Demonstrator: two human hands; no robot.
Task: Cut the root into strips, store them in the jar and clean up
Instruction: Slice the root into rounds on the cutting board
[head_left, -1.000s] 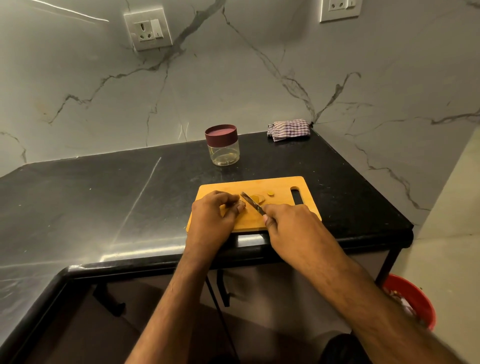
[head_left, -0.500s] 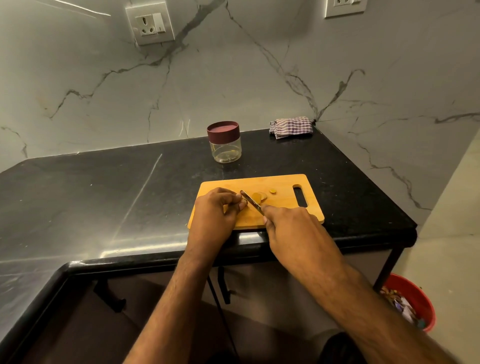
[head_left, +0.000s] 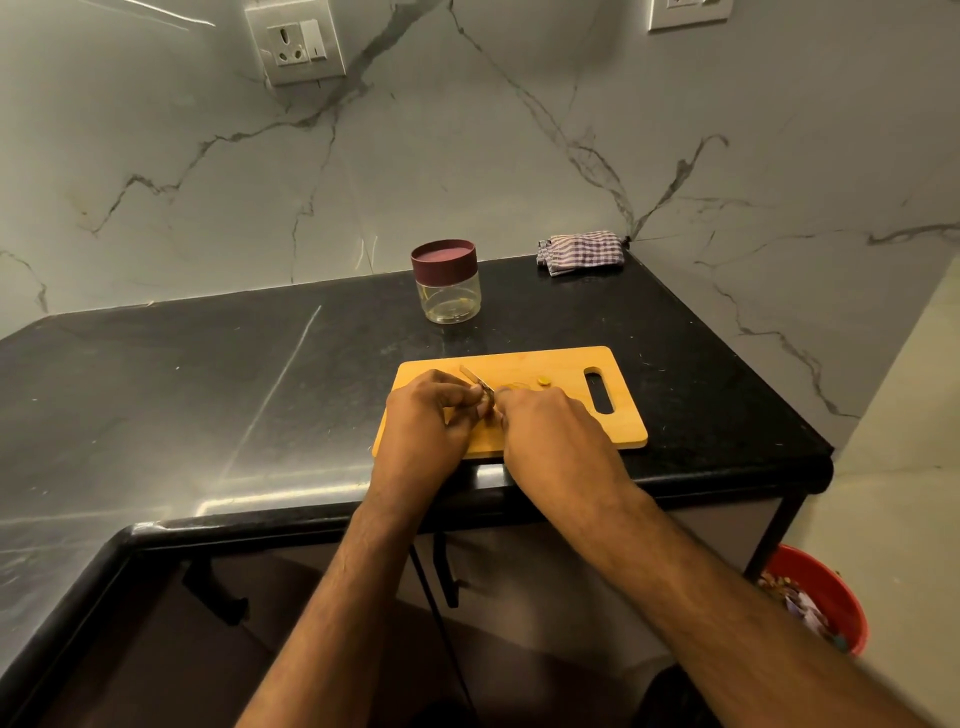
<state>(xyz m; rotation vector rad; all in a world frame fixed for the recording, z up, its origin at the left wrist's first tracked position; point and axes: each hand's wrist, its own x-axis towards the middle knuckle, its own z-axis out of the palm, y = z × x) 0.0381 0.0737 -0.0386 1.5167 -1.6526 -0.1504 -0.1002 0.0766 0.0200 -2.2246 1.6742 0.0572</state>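
- Marble-patterned wall panels (head_left: 467, 156) back a black stone tabletop (head_left: 182, 395); two wall sockets are mounted high, one at upper left (head_left: 296, 44), one partly cut off at upper right (head_left: 688, 13).
- Cutting board (head_left: 566, 410): wooden, lying flat near the front edge of the tabletop, handle slot toward the right.
- Left hand (head_left: 428, 421): resting on the left part of the board, fingers curled down with the tips drawn together at the root piece. The root itself is almost wholly hidden beneath the fingers, so the exact grip on it cannot be determined.
- Right hand (head_left: 550, 431): curled round the handle of a knife (head_left: 477, 378). The handle is concealed inside the hand; the blade projects up and to the left, its lower portion meeting the left fingertips.
- Cut pieces: one small yellow round slice (head_left: 543, 381) lies on the board just beyond the right hand; a thin yellowish piece (head_left: 514, 386) shows at the knuckles.
- Jar (head_left: 448, 291): clear, upright, dark red lid fitted, standing behind the board and apart from it. Contents cannot be made out.
- Checked cloth (head_left: 582, 252): bunched in the rear corner against the wall.
- Red bucket (head_left: 826, 597): on the floor at lower right, holding mixed scraps.
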